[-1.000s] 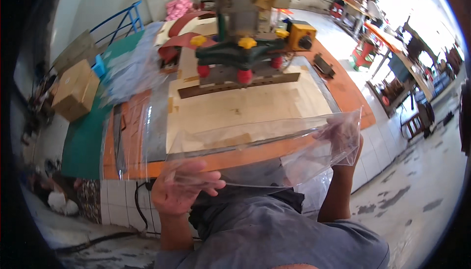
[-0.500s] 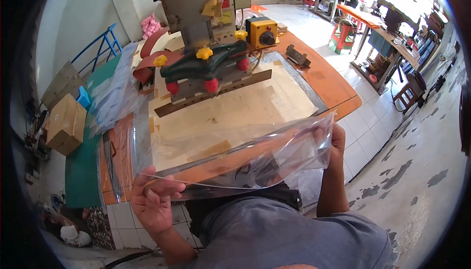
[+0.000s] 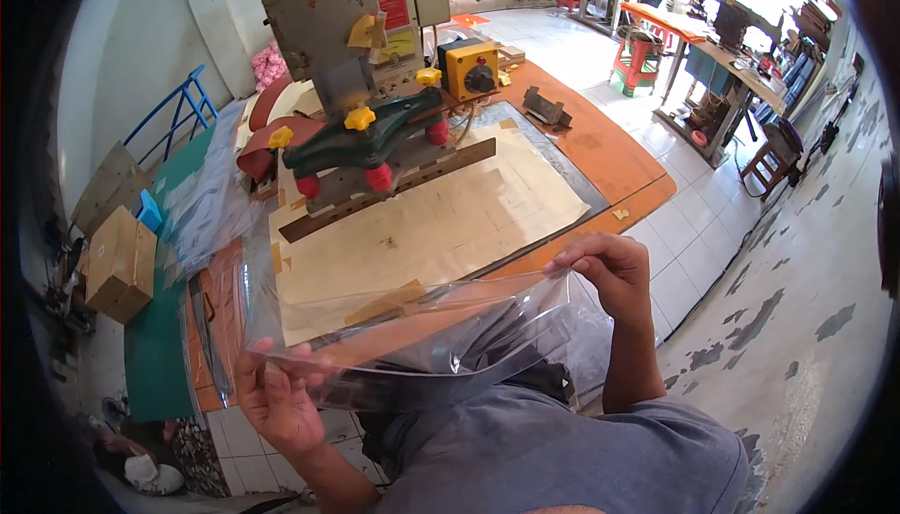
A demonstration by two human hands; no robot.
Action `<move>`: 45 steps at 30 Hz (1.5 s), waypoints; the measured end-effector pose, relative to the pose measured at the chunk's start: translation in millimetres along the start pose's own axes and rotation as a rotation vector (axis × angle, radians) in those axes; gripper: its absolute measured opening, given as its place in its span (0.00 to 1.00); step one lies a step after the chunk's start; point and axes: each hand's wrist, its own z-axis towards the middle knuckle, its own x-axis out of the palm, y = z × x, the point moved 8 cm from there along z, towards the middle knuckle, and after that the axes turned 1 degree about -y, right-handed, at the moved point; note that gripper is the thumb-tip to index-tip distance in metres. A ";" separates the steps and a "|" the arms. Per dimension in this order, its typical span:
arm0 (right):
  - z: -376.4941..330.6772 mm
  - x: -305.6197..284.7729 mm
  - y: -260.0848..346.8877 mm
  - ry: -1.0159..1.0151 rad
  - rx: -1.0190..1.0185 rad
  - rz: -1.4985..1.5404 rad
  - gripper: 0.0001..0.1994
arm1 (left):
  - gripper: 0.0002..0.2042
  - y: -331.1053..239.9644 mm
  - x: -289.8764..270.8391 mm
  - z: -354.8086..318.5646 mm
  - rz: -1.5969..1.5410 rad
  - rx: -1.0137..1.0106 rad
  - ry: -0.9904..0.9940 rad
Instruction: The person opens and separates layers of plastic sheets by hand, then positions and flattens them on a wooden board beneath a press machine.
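A clear plastic sheet (image 3: pixel 487 361), perhaps a folded piece or a sleeve, hangs between my hands over the table's near edge. My left hand (image 3: pixel 281 403) pinches its left end, thumb on top and fingers behind the film. Its upper right corner is gripped between the thumb and fingertips of my right hand (image 3: pixel 611 275). Beyond the sheet lies a beige work board (image 3: pixel 469 219) with tape patches. Above the board stands a press machine (image 3: pixel 375 144) with a dark green head, yellow knobs and red feet. A long metal bar (image 3: pixel 412 186) runs beneath the head.
Clear plastic sheets (image 3: pixel 202 205) are piled left of the board on a green surface (image 3: pixel 155 364), near a cardboard box (image 3: pixel 122 266). A yellow control box (image 3: pixel 472 72) and a metal block (image 3: pixel 547 108) sit on the orange tabletop (image 3: pixel 628 163). A peeling wall (image 3: pixel 787 355) stands at right.
My right hand has moved up and slightly left, now holding the sheet's corner by the fingertips. My left hand has closed on the left end. The whole view has shifted a little.
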 end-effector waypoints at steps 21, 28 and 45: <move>6.9 7.4 -11.6 0.016 0.002 0.057 0.05 | 0.23 -18.9 48.5 -30.2 -0.819 -0.121 0.768; 11.1 30.7 10.5 0.076 -0.103 0.100 0.05 | 0.28 28.5 74.4 -80.8 -0.549 -0.881 0.941; 12.6 52.3 33.5 0.167 -0.262 -0.209 0.04 | 0.47 9.6 138.0 -19.0 -0.110 -0.355 0.720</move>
